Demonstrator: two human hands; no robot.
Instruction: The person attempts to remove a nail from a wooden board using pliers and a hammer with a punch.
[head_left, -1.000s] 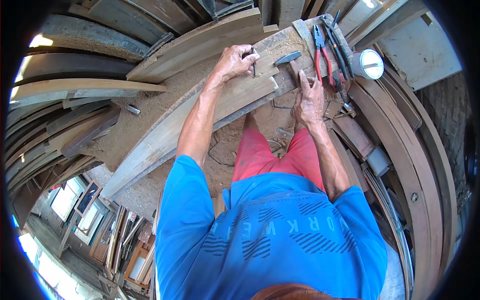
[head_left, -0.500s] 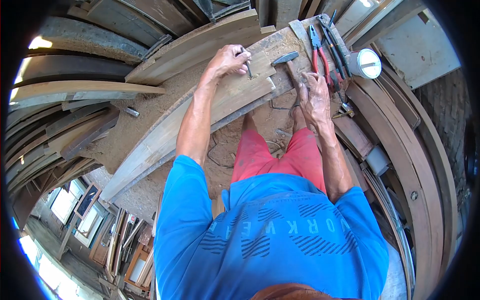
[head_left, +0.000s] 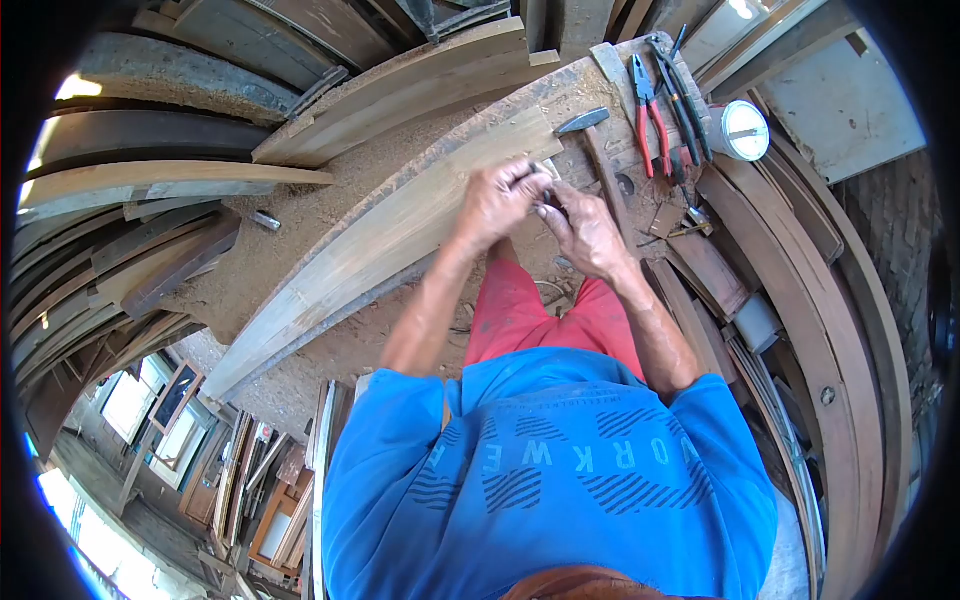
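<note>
As the head view is showing, the left hand (head_left: 498, 205) and right hand (head_left: 590, 232) are pinching a small dark piece (head_left: 544, 197) between them, apparently steadying it; their grip is hiding its shape. From there, the hammer (head_left: 600, 160) is lying toward one o'clock, presumably freeing both hands; the board (head_left: 390, 230) is running toward eight o'clock, partly hidden.

Along the plank (head_left: 335, 275), open room is found leftward of the left hand (head_left: 500, 205). Past the right hand (head_left: 592, 237), passage is obstructed by the hammer (head_left: 606, 172), then by red-handled pliers (head_left: 644, 92) (a dark-handled tool (head_left: 682, 103) is laid just beside them), and farther right the way is bounded by a white tub (head_left: 745, 131).
</note>
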